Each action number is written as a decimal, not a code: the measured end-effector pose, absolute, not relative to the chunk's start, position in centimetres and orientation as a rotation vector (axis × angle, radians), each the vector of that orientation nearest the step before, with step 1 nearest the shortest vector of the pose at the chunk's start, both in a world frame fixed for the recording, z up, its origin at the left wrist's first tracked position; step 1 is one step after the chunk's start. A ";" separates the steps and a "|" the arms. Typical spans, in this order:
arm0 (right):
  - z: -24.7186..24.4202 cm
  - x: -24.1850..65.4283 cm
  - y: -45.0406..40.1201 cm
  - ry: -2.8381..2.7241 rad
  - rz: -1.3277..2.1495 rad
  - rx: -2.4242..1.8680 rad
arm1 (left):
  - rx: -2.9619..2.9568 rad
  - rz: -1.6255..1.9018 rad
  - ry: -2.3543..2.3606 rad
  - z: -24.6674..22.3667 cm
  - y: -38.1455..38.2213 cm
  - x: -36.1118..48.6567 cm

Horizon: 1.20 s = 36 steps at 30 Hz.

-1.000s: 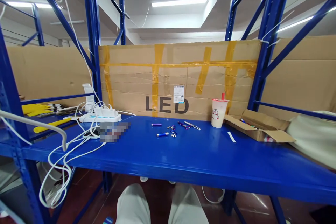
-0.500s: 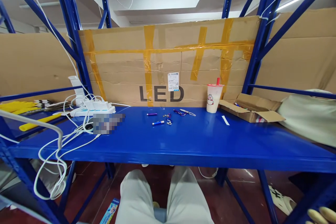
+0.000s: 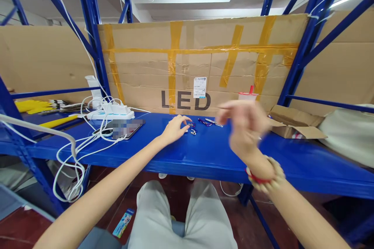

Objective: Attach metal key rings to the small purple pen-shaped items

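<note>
My left hand [image 3: 176, 129] reaches over the blue shelf top, thumb and fingers apart and curved, with no object visible between them. At its fingertips lie small metal pieces [image 3: 193, 131], silver and purple. The two purple rods seen before are hidden behind this hand. A purple clip-like item [image 3: 204, 122] and a slim silver item [image 3: 214, 122] rest to its right. My right hand [image 3: 244, 126] is raised over the shelf, smeared by motion, so its fingers do not show clearly. Behind it stands a cup with a red straw [image 3: 251, 89], mostly hidden.
An open cardboard box [image 3: 298, 124] and a pale cloth bundle [image 3: 350, 132] sit at the right. White cables and a power strip [image 3: 111, 114], a dark flat device [image 3: 136, 126] and yellow-handled items [image 3: 58, 121] occupy the left. A large cardboard panel [image 3: 140, 74] stands behind.
Both hands have come into view over the shelf, the left to the small metal pieces, the right in front of the cup. The camera view has shifted slightly.
</note>
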State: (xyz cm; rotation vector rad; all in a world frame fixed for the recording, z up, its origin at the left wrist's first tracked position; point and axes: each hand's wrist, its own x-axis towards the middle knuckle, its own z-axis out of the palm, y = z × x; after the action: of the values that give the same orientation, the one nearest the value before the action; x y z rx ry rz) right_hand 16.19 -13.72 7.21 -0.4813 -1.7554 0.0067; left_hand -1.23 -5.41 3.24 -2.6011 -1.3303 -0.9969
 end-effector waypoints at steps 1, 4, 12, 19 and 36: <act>7.3 15.9 -11.5 -1.840 0.021 -0.582 | -2.585 -0.988 -1.424 2.6 -3.6 -1.1; 6.2 15.9 -4.6 -2.266 0.089 -0.993 | -2.510 -0.823 -1.653 0.6 -0.3 -0.9; 1.4 17.4 2.1 -2.404 0.174 -1.207 | -2.569 -0.747 -1.761 -1.6 0.6 -2.0; -0.2 18.3 1.8 -2.374 0.163 -1.081 | -2.762 -1.074 -1.501 -1.8 1.1 -2.0; -0.4 15.9 0.3 -2.449 -0.028 -1.013 | -2.833 -1.367 -1.308 -0.7 0.2 -1.5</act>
State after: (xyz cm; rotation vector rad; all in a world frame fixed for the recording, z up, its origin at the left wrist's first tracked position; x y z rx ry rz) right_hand 15.89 0.31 -0.38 -1.0132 -2.4494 -0.0275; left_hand -1.46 0.18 -0.73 -2.8326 -1.3084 -1.3668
